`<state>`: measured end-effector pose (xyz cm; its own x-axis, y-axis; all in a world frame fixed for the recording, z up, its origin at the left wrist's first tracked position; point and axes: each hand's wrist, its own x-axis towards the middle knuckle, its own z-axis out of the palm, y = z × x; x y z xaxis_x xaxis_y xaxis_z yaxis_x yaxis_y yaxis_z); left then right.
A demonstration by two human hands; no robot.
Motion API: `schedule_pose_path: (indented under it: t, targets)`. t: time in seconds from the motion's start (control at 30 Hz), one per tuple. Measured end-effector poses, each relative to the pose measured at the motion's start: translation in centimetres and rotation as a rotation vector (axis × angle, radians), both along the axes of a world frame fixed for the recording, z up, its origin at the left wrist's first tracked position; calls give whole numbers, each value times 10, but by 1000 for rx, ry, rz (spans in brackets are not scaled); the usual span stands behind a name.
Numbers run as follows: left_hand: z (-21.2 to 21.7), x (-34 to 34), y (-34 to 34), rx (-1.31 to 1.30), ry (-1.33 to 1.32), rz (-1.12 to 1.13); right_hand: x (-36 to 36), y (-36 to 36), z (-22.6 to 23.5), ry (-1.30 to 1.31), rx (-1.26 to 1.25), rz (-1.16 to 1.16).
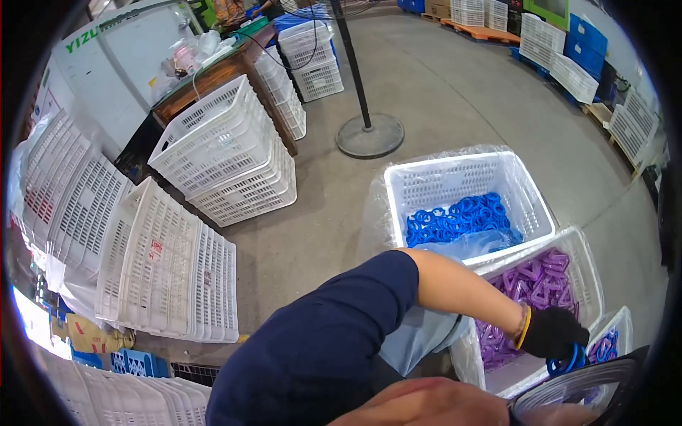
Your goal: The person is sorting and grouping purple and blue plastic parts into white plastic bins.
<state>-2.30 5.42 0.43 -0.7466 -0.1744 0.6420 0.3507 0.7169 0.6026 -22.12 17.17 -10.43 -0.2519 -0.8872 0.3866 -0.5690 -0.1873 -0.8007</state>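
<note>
Far left: nested white crates point(78, 184), a leaning stack. Left: second crate stack point(153, 248), white, slatted, tipped on its side. Left of centre, upper half: piled white baskets point(220, 142), beside a wooden-sided table point(174, 106). Upper centre: black pole stand point(369, 136), round base on the floor. Lower centre: navy sleeve point(305, 341), left arm reaching right. Right of centre: white crate point(433, 186), holding blue rings point(465, 219) and clear film. Lower right: second white crate point(588, 284), containing purple triangular pieces point(543, 280). Over its right side: left hand point(558, 334), black-gloved, yellow band at wrist, fingers closed on several held rings point(558, 368), blue. Right hand: out of frame; grip cannot be told. Right edge: small white container point(625, 326), blue and purple pieces inside.
</note>
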Motion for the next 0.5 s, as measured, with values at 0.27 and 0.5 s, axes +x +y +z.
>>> schedule_pose_path:
  t: [0.27,0.5]
  targets:
    - [-3,3,7,-126,-168,-44,-23,-9,-32,177,232,109]
    - [-3,7,-22,-51,-160,163,-24,-14,-55,335,455,196]
